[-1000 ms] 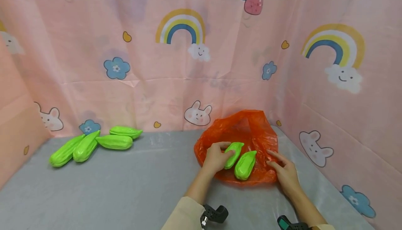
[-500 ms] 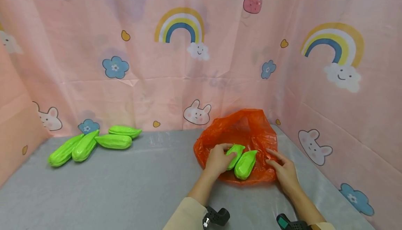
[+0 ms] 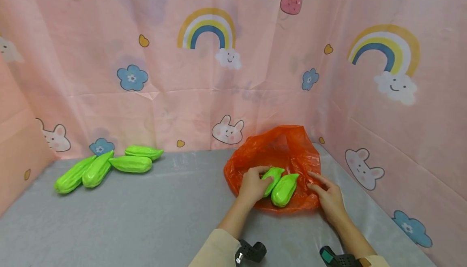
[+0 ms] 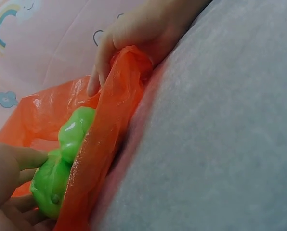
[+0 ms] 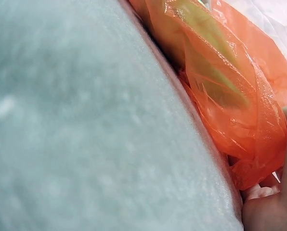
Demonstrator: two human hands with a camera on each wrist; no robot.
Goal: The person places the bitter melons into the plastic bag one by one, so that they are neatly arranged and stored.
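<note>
An orange-red plastic bag [image 3: 270, 145] lies on the grey table with its mouth toward me. Inside it, two bright green ridged gourds sit side by side. My left hand [image 3: 254, 186] reaches in and holds the left gourd [image 3: 274, 174] between thumb and fingers; the right gourd [image 3: 284, 191] is beside it, nearly touching. My right hand [image 3: 331, 200] grips the bag's right rim, thumb and fingers on either side of the plastic. In the left wrist view the held gourd [image 4: 51, 185] shows its blunt end. Through the bag [image 5: 230, 115], the right wrist view shows blurred green.
Several more green gourds [image 3: 96, 169] lie in a cluster at the table's back left. Pink printed curtains [image 3: 204, 109] stand behind and at both sides. The grey table [image 3: 146, 218] extends between the cluster and the bag.
My left hand has shifted a little to the right with its gourd, closing the gap to the other one. My right hand stays on the bag's rim.
</note>
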